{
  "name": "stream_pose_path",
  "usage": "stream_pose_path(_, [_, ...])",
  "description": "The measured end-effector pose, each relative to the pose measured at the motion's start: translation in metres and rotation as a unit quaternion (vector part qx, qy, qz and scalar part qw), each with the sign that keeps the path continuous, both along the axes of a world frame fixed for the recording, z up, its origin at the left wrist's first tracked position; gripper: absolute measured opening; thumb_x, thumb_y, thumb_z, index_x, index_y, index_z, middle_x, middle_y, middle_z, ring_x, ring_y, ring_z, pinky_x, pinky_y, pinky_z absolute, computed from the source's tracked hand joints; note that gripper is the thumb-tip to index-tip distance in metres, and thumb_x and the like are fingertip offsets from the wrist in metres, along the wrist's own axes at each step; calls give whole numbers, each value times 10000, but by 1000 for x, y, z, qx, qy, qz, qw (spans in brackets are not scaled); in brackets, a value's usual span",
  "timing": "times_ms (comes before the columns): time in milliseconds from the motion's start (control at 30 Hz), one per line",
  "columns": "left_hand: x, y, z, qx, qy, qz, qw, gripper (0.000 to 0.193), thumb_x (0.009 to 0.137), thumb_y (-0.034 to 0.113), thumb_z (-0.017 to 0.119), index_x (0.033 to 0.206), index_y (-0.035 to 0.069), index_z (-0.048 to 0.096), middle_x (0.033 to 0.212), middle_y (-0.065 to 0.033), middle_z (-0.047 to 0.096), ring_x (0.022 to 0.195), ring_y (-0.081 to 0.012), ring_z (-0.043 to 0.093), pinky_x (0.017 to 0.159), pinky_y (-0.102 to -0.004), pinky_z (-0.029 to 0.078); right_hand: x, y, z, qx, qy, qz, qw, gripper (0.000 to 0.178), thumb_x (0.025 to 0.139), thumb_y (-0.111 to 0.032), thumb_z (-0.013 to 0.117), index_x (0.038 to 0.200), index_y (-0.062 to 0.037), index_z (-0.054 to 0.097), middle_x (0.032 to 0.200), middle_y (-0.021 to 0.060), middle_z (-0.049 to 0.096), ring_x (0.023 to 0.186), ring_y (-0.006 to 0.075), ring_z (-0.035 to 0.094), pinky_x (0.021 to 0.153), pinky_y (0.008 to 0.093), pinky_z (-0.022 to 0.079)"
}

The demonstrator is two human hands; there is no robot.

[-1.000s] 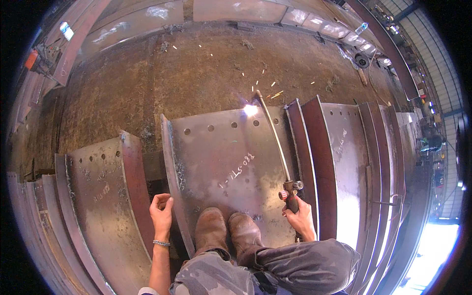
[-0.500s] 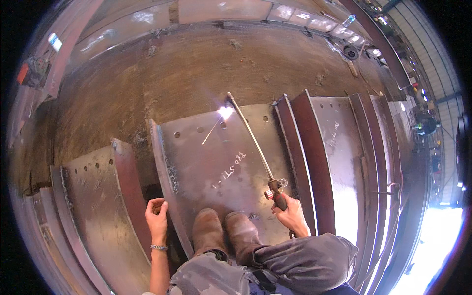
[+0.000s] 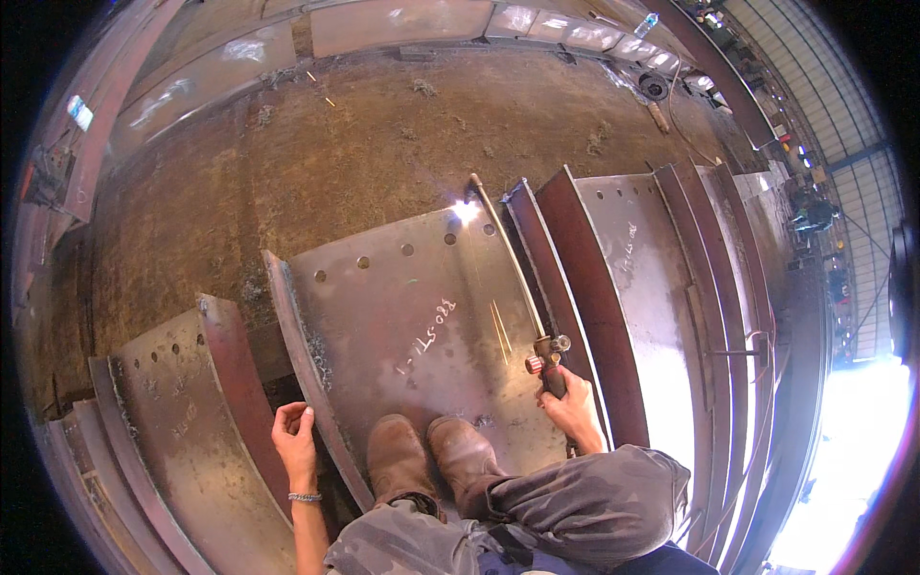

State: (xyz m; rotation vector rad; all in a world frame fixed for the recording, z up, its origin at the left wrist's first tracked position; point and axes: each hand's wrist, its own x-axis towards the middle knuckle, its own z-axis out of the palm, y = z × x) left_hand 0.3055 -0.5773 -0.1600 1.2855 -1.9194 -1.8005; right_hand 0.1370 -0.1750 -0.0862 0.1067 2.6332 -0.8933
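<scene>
My right hand (image 3: 573, 410) is closed round the dark handle of a cutting torch (image 3: 522, 283). Its long metal tube reaches away from me to a bent head at the far edge of a steel I-beam (image 3: 412, 335). A bright white flame (image 3: 466, 211) burns at that edge, above the row of round holes. Thin sparks streak over the beam's face, which bears chalk marks. My left hand (image 3: 295, 429) hovers beside the beam's left flange, fingers curled loosely toward the thumb, with nothing visible in them. Both my boots (image 3: 398, 455) rest on the beam.
More I-beams lie side by side, at the left (image 3: 182, 402) and at the right (image 3: 632, 278), with upright flanges and gaps between. Brown dusty ground (image 3: 316, 153) stretches beyond their ends. A hose (image 3: 682, 125) lies at the far right.
The torch head and its flame have moved right along the beam's far edge. The whole view has shifted slightly. My left hand stays by the left flange.
</scene>
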Motion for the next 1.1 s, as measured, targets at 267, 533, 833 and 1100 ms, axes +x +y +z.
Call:
stream_pose_path(267, [0,0,1,-8,0,-6,1000,138,939,102,691,1027,5,648,947,-32,665,892,-116,623,834,-272,496,1,14,-15,-7,-13,-61,998,305,737,-141,719,1009,-20,659,794,237,691,778,381,711,735,434,534])
stream_pose_path(533, [1,0,-1,2,-5,-5,1000,136,941,105,690,1025,7,646,955,-26,662,909,-117,623,847,-275,496,1,13,-4,27,7,-63,998,307,771,-35,663,1077,-10,672,747,99,719,654,138,697,655,299,567])
stream_pose_path(833, [0,0,2,4,-7,-5,1000,119,945,101,684,1018,14,647,959,-24,663,915,-116,627,850,-280,503,-1,10,4,22,-10,-60,998,271,778,-32,620,1042,0,671,758,86,728,693,145,716,665,307,571])
stream_pose_path(1100, [1,-1,1,-2,-1,-12,1000,124,944,100,689,1023,14,647,957,-23,664,907,-113,629,840,-273,504,2,6,-12,-25,2,-22,999,201,754,-90,662,949,-43,655,743,166,707,731,320,724,716,413,545])
